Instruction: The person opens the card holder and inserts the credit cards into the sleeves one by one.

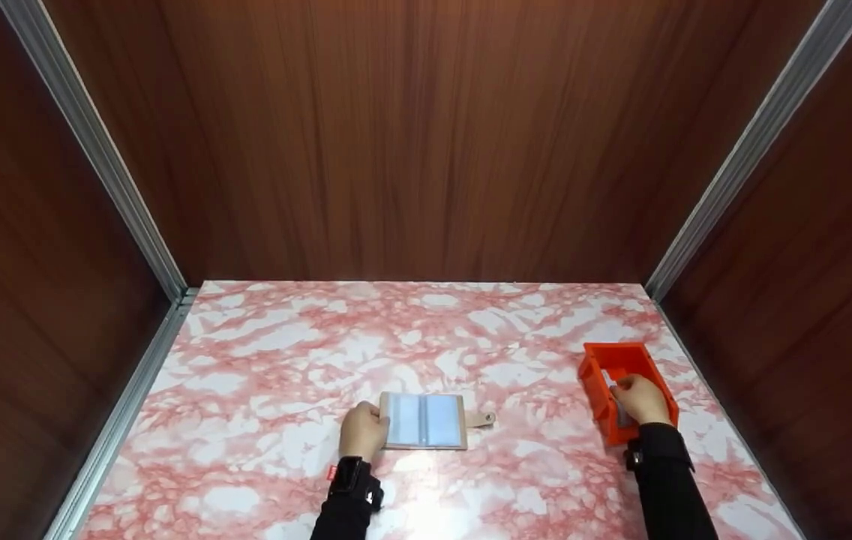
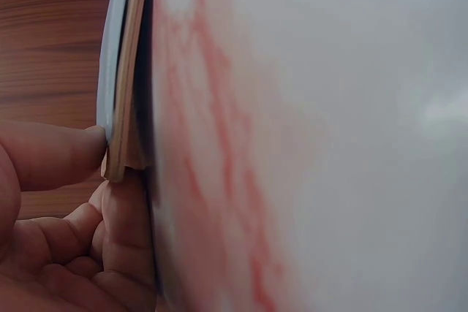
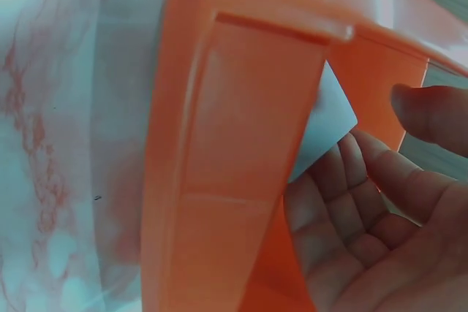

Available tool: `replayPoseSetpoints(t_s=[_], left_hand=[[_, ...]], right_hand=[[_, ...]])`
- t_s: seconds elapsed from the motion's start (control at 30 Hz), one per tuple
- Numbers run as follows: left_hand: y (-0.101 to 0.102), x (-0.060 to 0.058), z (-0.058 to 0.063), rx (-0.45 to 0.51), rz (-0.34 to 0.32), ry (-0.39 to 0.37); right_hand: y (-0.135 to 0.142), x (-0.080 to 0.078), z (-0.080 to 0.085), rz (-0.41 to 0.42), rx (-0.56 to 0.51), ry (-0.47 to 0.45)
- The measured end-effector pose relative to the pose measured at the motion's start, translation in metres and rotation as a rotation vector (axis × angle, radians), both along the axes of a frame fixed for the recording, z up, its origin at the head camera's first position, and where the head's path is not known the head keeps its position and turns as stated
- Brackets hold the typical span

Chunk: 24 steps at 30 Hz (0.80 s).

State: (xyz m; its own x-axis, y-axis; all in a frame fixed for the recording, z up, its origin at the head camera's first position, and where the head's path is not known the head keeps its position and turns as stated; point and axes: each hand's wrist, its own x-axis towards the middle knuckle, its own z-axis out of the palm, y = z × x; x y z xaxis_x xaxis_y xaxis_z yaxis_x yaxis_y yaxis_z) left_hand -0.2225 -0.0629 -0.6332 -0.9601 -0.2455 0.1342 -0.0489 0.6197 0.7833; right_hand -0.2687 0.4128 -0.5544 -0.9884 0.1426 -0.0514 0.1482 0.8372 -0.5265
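An open card holder (image 1: 424,421) with clear sleeves and a tan cover lies on the table, its snap strap (image 1: 481,419) pointing right. My left hand (image 1: 363,433) pinches its left edge; in the left wrist view the thumb (image 2: 55,155) presses the sleeve side and curled fingers are beneath the cover. Inside an orange bin (image 1: 591,375) at the right is my right hand (image 1: 642,400). In the right wrist view its fingers touch the edge of a white card (image 3: 327,126), while the thumb (image 3: 435,116) stands apart from it. The bin wall hides part of the card.
The table (image 1: 306,337) has a red and white marbled top. Brown wood-grain panels (image 1: 426,142) rise at the back and both sides, with metal rails (image 1: 96,142) along the corners. A small red tag (image 1: 331,472) shows beside my left wrist.
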Motion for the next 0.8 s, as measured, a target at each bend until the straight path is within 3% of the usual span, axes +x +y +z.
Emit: replayPoseSetpoints(t_s=[0.27,0.8], left_hand=[[-0.0001,0.0001,0.0029,0.015,-0.003,-0.027],[0.0001,0.0003,0.0001,-0.013,-0.006,0.016]], right_hand=[[-0.0016,-0.003,-0.0021,0.018,0.014,-0.001],[-0.0007,-0.0008,-0.0049,0.014,0.017,0.042]])
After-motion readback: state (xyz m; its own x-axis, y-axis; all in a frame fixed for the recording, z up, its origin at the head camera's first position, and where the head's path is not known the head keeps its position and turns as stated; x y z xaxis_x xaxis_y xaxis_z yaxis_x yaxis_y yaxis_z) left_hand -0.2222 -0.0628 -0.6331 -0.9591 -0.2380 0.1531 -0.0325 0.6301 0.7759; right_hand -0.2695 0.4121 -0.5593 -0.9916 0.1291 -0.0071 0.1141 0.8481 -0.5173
